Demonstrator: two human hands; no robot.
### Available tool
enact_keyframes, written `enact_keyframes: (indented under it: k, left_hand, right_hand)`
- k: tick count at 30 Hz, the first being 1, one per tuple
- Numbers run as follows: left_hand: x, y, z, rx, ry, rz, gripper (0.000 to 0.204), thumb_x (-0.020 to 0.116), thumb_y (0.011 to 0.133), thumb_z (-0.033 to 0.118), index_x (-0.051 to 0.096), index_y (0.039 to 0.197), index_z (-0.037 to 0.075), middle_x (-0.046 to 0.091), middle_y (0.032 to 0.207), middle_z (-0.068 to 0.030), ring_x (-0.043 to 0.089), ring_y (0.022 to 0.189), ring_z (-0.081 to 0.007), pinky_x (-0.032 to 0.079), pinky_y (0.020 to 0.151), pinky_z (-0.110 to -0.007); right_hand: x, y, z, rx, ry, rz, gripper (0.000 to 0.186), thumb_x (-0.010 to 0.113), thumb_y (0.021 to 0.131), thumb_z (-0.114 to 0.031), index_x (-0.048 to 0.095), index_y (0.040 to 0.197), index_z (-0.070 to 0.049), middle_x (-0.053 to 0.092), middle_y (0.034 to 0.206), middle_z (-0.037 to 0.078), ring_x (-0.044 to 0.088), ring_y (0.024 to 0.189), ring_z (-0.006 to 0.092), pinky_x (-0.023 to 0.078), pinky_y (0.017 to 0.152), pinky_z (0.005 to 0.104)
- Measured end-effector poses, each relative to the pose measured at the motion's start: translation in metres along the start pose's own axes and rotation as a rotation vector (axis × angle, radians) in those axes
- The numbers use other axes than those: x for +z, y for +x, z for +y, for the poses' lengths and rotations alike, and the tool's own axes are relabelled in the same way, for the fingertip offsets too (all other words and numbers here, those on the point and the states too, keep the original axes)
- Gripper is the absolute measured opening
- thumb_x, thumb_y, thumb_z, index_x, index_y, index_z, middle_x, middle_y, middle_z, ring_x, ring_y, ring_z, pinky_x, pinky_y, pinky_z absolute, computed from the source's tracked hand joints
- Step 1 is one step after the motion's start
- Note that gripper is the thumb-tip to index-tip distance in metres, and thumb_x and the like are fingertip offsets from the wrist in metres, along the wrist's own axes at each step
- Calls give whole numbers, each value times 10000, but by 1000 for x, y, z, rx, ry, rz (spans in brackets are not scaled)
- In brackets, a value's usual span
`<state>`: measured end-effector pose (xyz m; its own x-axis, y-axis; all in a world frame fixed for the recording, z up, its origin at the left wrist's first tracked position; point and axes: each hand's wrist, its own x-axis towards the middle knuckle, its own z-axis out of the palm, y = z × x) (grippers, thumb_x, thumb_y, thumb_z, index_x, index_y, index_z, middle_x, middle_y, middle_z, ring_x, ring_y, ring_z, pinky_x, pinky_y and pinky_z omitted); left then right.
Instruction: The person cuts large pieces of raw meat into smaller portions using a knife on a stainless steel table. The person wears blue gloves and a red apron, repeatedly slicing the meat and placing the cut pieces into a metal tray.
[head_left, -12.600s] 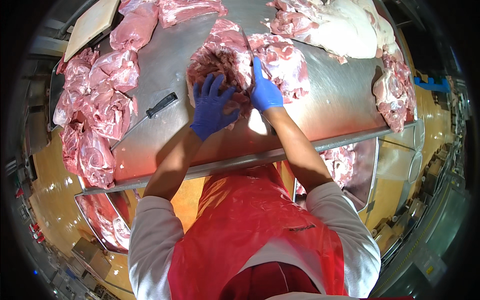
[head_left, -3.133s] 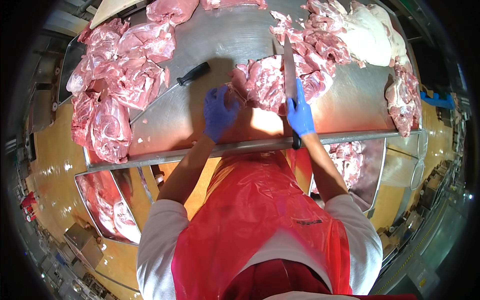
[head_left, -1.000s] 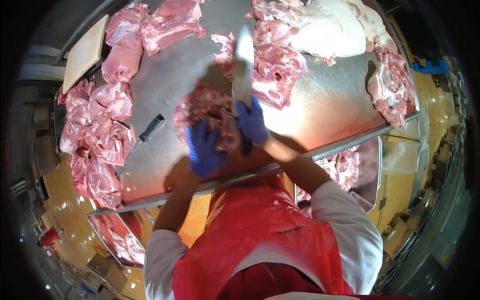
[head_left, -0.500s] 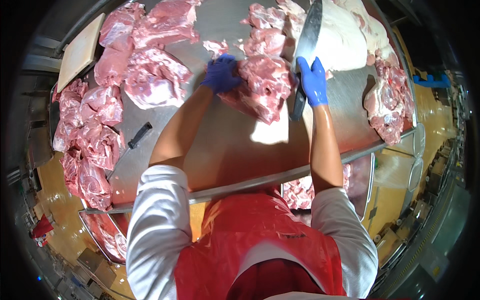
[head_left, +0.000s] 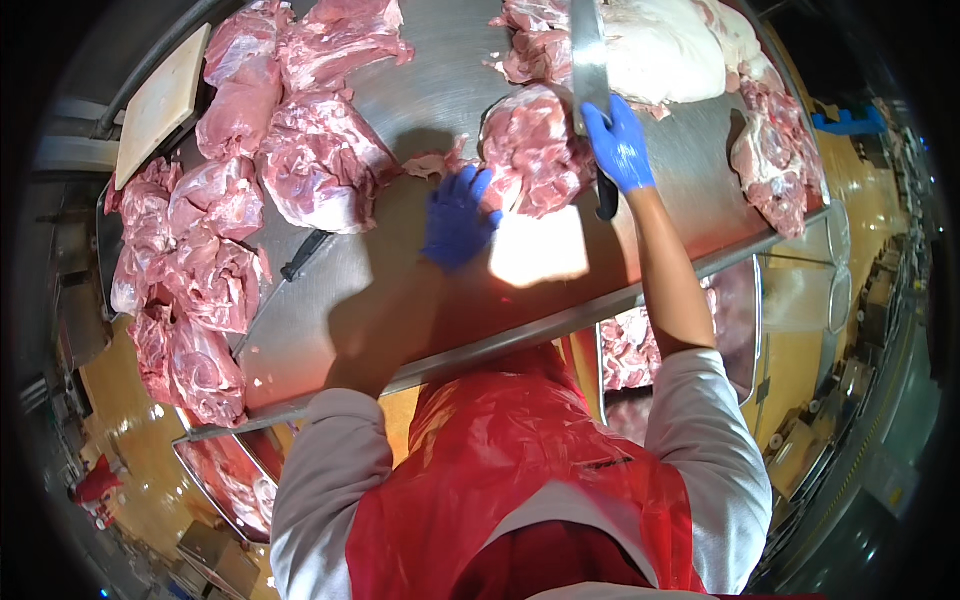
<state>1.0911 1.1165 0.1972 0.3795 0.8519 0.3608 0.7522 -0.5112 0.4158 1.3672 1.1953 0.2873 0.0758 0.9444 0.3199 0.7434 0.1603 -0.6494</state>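
A large piece of raw meat lies on the metal table before me, with pale fat along its lower edge. My left hand, in a blue glove, is at its lower left corner, fingers bent, thumb and fingers closed about the edge. In my right hand, also gloved in blue, is a wide-bladed butcher knife. Its blade points away from me, beside the meat's right side, and the dark handle's end shows below the hand. A small scrap of meat lies just beyond my left hand.
Several meat pieces cover the table's left side, near a second, dark-handled knife. A pale cutting board leans at the far left. White fat slabs and more meat lie right. Meat-filled bins stand below the near edge.
My left hand has come off the meat's upper left side down to its lower left corner. The meat has turned and shifted away from me. The knife blade now stands more upright in view.
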Motion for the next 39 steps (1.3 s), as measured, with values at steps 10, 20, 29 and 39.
enact_keyframes:
  k: [10,20,29,39]
  left_hand:
    - [-12,2,-37,37,204,-136,342,666,771,285,602,1078,149,636,998,-71,584,1000,-251,433,808,-417]
    - [-36,-4,-4,-46,-231,31,136,654,752,181,597,847,104,590,699,-175,618,691,-378,490,611,-489]
    - [-73,87,122,161,-393,17,252,592,732,96,670,963,33,677,852,-178,676,760,-321,552,702,-473]
    - [-70,-34,159,-206,-911,-300,204,644,850,176,647,1043,109,657,1004,-84,626,1001,-263,490,859,-426]
  right_hand:
    - [89,-138,-78,114,-22,-319,645,544,969,-190,258,1546,-169,655,1040,318,628,960,510,497,811,556]
    - [69,-193,-67,154,77,-656,683,454,958,-128,181,1581,-190,644,1005,325,620,837,536,488,743,552]
    - [4,-209,-84,263,520,-1221,392,578,964,-171,545,1350,-105,644,1167,112,637,923,230,528,814,366]
    - [9,-117,6,346,286,-79,391,609,962,-298,583,1125,56,680,1033,221,665,925,300,515,785,435]
